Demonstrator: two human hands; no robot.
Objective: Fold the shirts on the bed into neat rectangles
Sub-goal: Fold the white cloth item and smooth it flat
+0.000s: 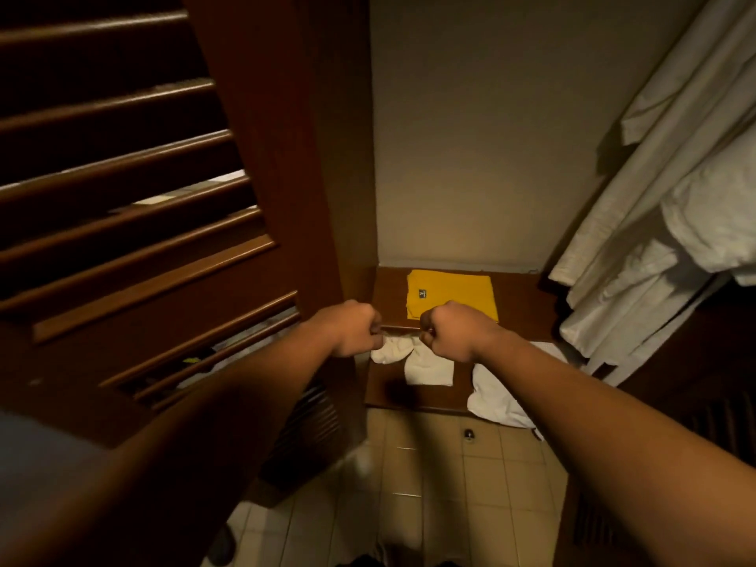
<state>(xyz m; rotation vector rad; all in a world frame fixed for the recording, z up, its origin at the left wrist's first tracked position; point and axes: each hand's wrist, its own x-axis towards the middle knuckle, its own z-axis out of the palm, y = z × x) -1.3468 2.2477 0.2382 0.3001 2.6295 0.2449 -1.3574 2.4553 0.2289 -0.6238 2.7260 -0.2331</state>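
Both fists, left hand (pixel 355 329) and right hand (pixel 454 331), pinch a white garment (pixel 413 360) over a brown wooden shelf (pixel 527 308) holding a folded yellow shirt (pixel 452 294); louvered door (pixel 135 223) left, tiled floor (pixel 433 484) below.

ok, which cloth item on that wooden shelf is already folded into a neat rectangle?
The yellow shirt at the back of the wooden shelf: flat, square-edged, label up. The white cloths nearer the front lie crumpled, one gripped by both the left hand and right hand.

Fingers (pixel 374 335) curled under; yellow shirt (pixel 450 294) label unreadable.
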